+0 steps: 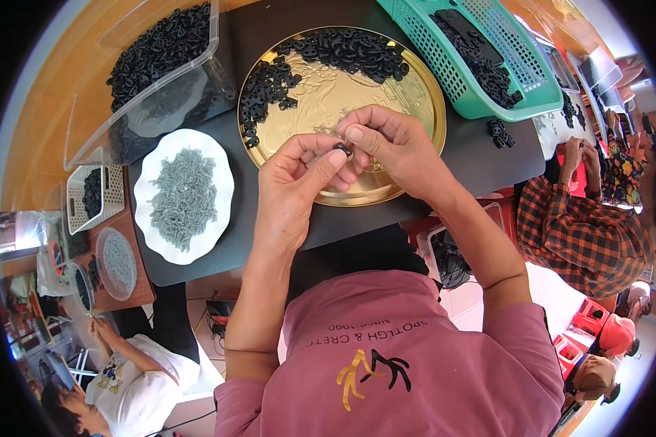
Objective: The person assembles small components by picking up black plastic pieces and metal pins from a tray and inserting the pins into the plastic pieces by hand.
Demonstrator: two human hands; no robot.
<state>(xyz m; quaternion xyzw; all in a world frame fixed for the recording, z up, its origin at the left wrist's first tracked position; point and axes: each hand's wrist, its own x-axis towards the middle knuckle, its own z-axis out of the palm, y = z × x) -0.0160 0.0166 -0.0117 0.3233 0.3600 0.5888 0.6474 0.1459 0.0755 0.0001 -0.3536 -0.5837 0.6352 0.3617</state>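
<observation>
My left hand is closed over the near half of a round gold tray, pinching a small black plastic part between thumb and fingers. Close beside it, my right hand is also closed, thumb against forefinger. Whatever its fingertips hold is too small to make out. Many small black plastic pieces lie along the tray's far side, with another group of black pieces at its left. A white scalloped plate left of my left hand bears a heap of small grey screw-like pins.
A clear plastic bin of black pieces stands at the far left. At the far right is a green basket with more, and a few loose black pieces beside it. People work nearby: one in a plaid shirt, another in white.
</observation>
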